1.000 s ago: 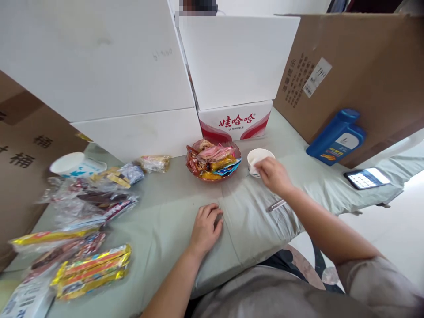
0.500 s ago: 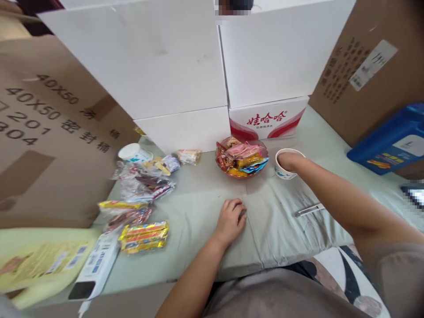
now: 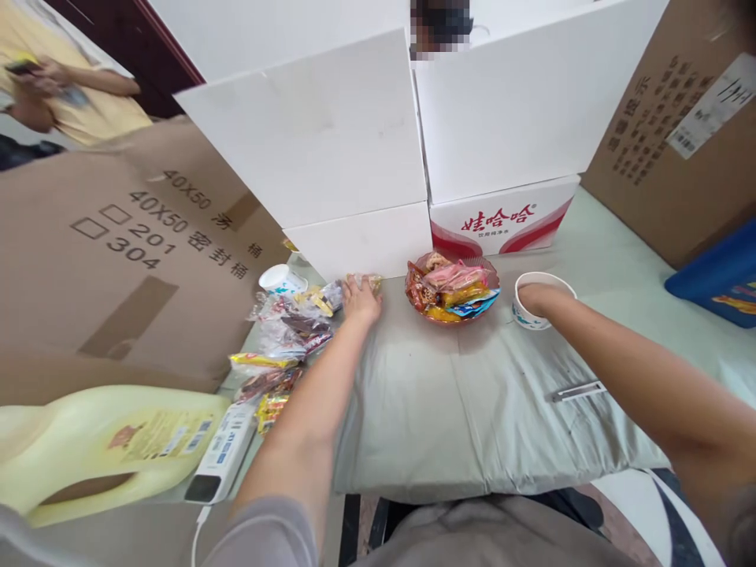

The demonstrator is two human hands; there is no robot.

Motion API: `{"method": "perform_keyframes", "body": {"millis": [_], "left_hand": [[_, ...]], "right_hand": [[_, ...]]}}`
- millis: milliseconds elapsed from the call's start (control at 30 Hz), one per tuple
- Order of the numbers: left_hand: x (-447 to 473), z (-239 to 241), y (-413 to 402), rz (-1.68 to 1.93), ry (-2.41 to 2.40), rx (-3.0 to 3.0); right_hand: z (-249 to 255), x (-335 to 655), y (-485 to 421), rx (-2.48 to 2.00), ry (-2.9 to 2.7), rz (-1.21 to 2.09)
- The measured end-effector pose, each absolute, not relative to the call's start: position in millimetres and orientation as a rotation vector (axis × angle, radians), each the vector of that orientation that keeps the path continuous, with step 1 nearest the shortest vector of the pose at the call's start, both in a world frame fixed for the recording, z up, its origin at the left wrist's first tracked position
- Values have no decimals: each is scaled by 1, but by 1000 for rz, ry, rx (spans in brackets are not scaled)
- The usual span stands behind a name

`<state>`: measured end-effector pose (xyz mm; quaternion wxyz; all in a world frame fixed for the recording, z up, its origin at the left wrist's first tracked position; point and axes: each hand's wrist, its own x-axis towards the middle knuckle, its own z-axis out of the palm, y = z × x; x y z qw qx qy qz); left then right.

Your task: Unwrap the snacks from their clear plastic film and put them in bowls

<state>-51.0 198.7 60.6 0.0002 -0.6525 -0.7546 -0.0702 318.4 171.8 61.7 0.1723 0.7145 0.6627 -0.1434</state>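
Observation:
My left hand reaches to the far left and lies over a small clear-wrapped snack packet, touching it with fingers stretched and slightly apart. Beside that hand is a heap of wrapped snacks. The fingers of my right hand are down inside a white paper cup with a blue print, so the rim and wall hide them. Between my hands stands a reddish clear bowl filled with packaged snacks. Another paper cup rests behind the heap.
White boxes wall off the back. Brown cartons stand on both sides. A box cutter lies near my right forearm. At left are a power strip and a yellowish jug; a blue jug is at right. A person stands beyond.
My left hand has moved from the table's middle, forward and left, onto the small packet. My right hand stays in the cup. The view has shifted left, showing the person behind the carton.

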Motion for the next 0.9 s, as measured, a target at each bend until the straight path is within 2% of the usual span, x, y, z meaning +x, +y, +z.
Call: {"method": "perform_keyframes", "body": {"millis": [133,300,433,600,733,900], "left_hand": [[-53,46,225,-163,-2344,-2074],[-32,34,208,-194,-2253,-2111],[-21,36,154,-167,-2097,-2271],[0,27,46,-134,-1885,-2512],[24,15,-11,-407,-1650,-2687],[15,24,-29,-657,-1579,-2764]], "right_hand": [[65,316,171,1945,1833,-472],[66,316,170,1921,1836,-477],[68,318,168,1899,1867,-479],[70,317,167,1900,1908,-500],[81,317,164,1914,1941,-512],[110,334,129,1957,2096,-472]]}}
